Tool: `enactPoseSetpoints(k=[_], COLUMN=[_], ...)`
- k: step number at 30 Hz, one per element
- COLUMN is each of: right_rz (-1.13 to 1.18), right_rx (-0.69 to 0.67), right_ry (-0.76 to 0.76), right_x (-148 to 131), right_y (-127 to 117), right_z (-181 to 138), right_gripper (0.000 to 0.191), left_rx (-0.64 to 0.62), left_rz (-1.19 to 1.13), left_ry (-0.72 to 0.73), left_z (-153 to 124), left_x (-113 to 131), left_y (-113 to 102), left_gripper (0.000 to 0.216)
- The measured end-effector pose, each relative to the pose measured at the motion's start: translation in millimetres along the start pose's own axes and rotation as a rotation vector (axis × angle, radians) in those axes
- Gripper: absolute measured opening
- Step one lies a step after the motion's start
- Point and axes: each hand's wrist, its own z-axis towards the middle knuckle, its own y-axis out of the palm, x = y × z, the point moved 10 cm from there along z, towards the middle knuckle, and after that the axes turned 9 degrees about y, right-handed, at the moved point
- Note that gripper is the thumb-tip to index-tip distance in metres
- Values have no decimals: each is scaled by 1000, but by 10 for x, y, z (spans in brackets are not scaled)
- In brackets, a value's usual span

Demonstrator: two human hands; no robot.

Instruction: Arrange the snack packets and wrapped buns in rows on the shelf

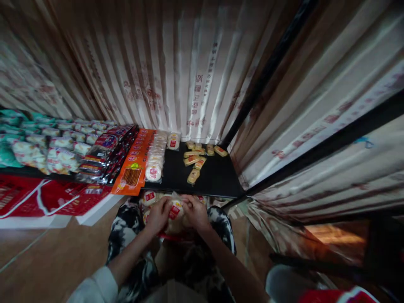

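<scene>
Between my knees, my left hand (158, 215) and my right hand (196, 213) pinch the sides of a small round pastry in a clear wrapper (174, 210) with a red print. Beneath it are more wrapped pastries (149, 197) of the same look, held in something with a red edge (172, 237). On the black shelf (217, 176) just ahead, a row of wrapped white round pastries (153, 171) runs front to back. A single one (173, 141) lies beside the row's far end. To the right are several loose yellow wrapped bars (194, 160).
Left along the shelf lie an orange snack pack (134, 162), dark glossy packs (104, 153) and many white-and-green packets (59, 143). Red boxes or bags with white cords (41, 195) stand below. Printed curtains (176, 71) and a black pole (268, 63) close off the back and right.
</scene>
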Motion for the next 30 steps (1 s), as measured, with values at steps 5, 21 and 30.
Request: enactPoseSetpoints(k=[5,21,30], right_rz=[95,170,-57], right_rx=[-94,-29,112], right_ry=[149,65,116], right_x=[117,-124,-386], right_y=[8,-10,-103], right_z=[52,581,1517], right_gripper=[21,19,22], left_rx=[35,304,344], left_rz=[-225,-229,86], left_ry=[-108,-153,-39], left_z=[27,495,1106], left_x=[-96,92,298], left_y=[57,-237,-219], left_gripper=[36,42,59])
